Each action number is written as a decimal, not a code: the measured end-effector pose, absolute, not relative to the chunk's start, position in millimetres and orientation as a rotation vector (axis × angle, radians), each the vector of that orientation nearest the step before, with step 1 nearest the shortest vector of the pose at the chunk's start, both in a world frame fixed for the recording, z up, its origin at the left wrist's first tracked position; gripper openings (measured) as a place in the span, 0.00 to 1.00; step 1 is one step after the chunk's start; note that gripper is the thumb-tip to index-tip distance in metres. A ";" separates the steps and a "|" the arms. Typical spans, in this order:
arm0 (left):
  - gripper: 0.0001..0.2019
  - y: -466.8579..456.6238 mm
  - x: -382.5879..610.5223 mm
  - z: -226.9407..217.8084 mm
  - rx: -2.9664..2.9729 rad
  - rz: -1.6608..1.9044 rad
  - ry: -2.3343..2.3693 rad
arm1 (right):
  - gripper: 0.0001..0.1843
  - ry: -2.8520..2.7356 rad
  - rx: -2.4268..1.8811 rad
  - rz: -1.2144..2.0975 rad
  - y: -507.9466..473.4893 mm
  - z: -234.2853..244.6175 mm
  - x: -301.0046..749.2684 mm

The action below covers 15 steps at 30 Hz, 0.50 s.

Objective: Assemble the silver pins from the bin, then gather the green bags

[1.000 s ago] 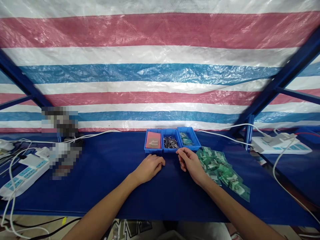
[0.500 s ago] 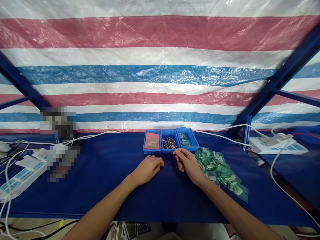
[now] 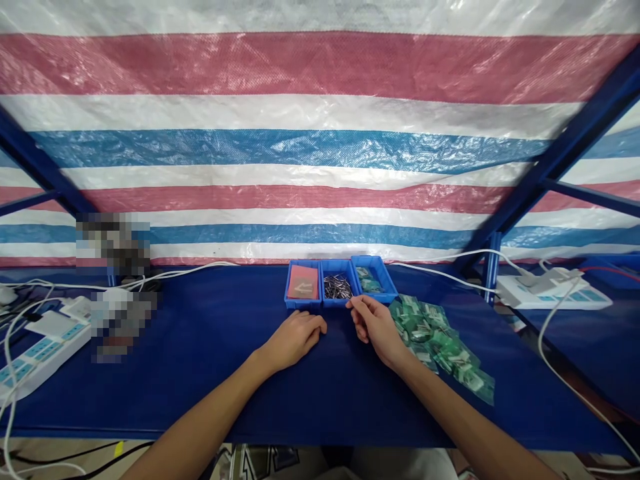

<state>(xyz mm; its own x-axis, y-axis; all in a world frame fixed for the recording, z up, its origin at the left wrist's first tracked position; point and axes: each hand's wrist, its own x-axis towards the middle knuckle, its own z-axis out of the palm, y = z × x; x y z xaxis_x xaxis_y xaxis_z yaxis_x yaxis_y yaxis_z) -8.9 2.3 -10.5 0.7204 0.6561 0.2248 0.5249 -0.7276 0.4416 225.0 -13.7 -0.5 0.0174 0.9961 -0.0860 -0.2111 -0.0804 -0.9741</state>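
Slim, glinting metal pieces (image 3: pixel 338 288) crowd the blue bin (image 3: pixel 336 303) at the right hand's (image 3: pixel 374 327) eleven o'clock, fingertips (image 3: pixel 352 304) together; left hand (image 3: pixel 295 339) curls, grip hidden. Tabletop (image 3: pixel 185 367) stretches toward nine, near edge (image 3: pixel 320 440) at six.

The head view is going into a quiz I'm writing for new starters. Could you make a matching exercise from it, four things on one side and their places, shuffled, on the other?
Things
1. Left hand
2. Pink sheet
3. Metal pieces
4. Green bag pile

Places
A. Inside the middle bin
B. On the table, beside the right bin
C. Just in front of the left bin
D. Inside the left bin

Pairs: 1-C, 2-D, 3-A, 4-B
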 end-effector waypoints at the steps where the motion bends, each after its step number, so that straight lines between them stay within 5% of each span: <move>1: 0.08 2.4 -8.9 -10.3 2.580 0.523 0.917 | 0.24 -0.991 -1.119 1.345 -13.5 -0.6 224.9; 15: 0.08 2.4 -8.4 -8.6 2.592 0.527 0.913 | 0.22 -1.030 -1.072 1.330 -15.6 -2.2 223.2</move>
